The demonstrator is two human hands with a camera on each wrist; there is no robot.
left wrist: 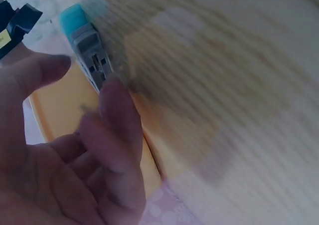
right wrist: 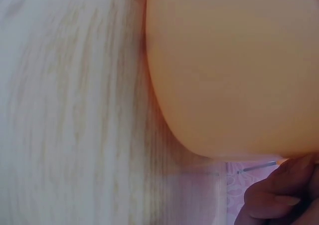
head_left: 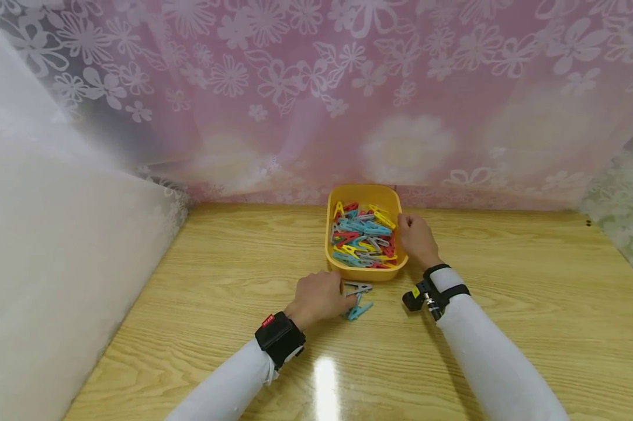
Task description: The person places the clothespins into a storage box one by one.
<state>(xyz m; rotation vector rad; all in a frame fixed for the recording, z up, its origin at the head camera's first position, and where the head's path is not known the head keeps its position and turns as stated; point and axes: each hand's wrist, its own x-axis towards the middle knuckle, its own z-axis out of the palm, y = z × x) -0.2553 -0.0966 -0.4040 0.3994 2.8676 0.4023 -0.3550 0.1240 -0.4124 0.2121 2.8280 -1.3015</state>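
A yellow plastic basket (head_left: 366, 273) stands near the back of the table, filled with blue, red, yellow and grey clothespins. My right hand (head_left: 417, 238) grips its right rim with curled fingers; in the right wrist view those fingers (right wrist: 271, 197) are at the basket's edge. Just in front of the basket, my left hand (head_left: 321, 297) is beside a grey clothespin (head_left: 359, 287) and blue clothespins (head_left: 360, 311) lying on the wood. In the left wrist view the thumb and index finger stand apart, the index fingertip close to the grey clothespin (left wrist: 89, 50). Whether it touches is unclear.
The wood-grain table (head_left: 232, 257) extends to both sides of the basket. A pink flowered curtain (head_left: 295, 117) hangs right behind it. White cloth (head_left: 69, 234) closes off the left side, and patterned cloth (head_left: 623, 204) the right.
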